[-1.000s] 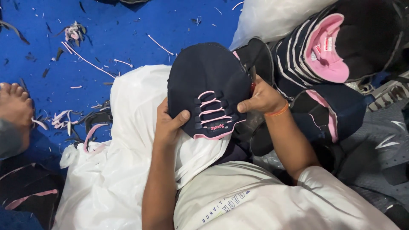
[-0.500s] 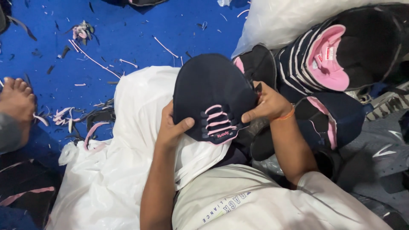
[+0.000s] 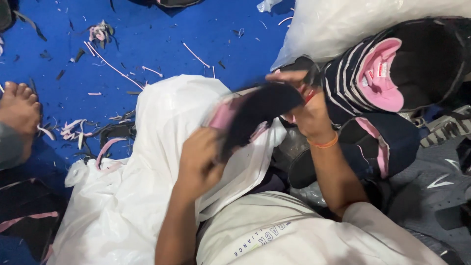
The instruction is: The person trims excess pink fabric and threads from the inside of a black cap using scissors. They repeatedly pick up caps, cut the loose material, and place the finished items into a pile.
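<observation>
A dark navy shoe upper piece with pink trim (image 3: 257,110) is held edge-on between both hands, blurred by motion, over a white plastic bag (image 3: 162,127) on my lap. My left hand (image 3: 201,159) grips its lower left end. My right hand (image 3: 304,105), with an orange band at the wrist, holds its upper right end.
A stack of navy and pink upper pieces (image 3: 387,73) lies to the right, with more below (image 3: 378,145). A large clear plastic bag (image 3: 353,22) sits at the top right. Pink and dark trimmings (image 3: 98,132) litter the blue floor (image 3: 147,39). Another person's bare foot (image 3: 19,108) rests at the left.
The upper piece has turned from lying face-up, showing its pink laces, to edge-on. Both hands shifted with it, the right hand moving up and to the right.
</observation>
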